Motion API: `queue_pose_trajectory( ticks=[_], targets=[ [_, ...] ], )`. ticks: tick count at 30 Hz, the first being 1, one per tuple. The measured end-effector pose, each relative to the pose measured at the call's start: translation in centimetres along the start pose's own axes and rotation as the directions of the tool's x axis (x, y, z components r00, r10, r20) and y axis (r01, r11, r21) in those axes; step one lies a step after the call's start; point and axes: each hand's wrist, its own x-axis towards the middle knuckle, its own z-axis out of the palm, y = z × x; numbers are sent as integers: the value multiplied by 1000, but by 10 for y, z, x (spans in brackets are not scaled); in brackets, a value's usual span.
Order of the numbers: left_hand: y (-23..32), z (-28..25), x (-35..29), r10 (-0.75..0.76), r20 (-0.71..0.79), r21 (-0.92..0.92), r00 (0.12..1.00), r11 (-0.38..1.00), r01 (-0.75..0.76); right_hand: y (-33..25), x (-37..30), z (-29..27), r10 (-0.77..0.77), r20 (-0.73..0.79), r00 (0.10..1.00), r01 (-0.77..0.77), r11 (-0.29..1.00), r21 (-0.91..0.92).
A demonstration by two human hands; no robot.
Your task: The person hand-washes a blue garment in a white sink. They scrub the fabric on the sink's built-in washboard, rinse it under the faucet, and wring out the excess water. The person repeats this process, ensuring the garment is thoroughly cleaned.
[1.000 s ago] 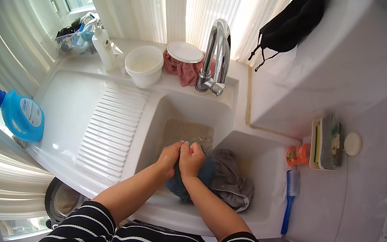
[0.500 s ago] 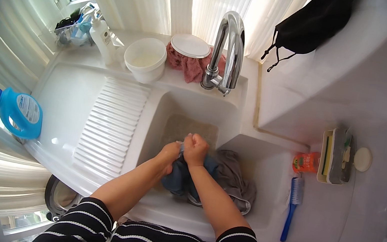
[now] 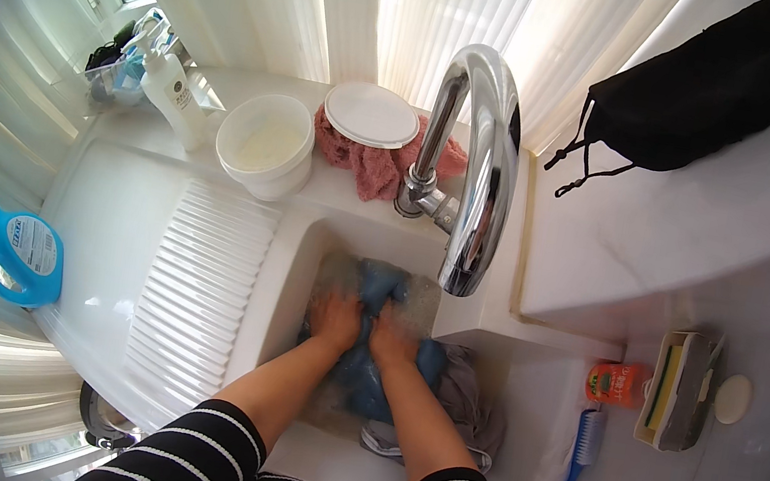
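Cloth [image 3: 365, 391], blue and sodden, is lying between your left hand [image 3: 335, 318] and right hand [image 3: 394, 336], grips impossible to tell, possibly splashing if shoved.

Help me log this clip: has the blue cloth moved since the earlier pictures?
Yes: judged against the sink, the blue cloth now spreads farther forward, toward the sink's far end.

Cloudy water [image 3: 424, 295] blurs the fingers [image 3: 386, 314] of the left hand [image 3: 334, 320] and right hand [image 3: 394, 340]; toward five o'clock the right forearm [image 3: 427, 419] part-hides grey cloth [image 3: 469, 397]; toward two, the rim crops black fabric [image 3: 694, 103]
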Motion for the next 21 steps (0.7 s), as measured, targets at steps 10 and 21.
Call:
queue_pose_trajectory(
  ticks=[10,21],
  targets=[
    [-24,9,32,-381,293,-920,877,137,367,-1,-10,-46,138,-200,970,-66,942,329],
    [2,-35,-56,98,249,-765,963,-591,258,-87,-101,-126,-500,-600,624,708,686,164]
  ],
)
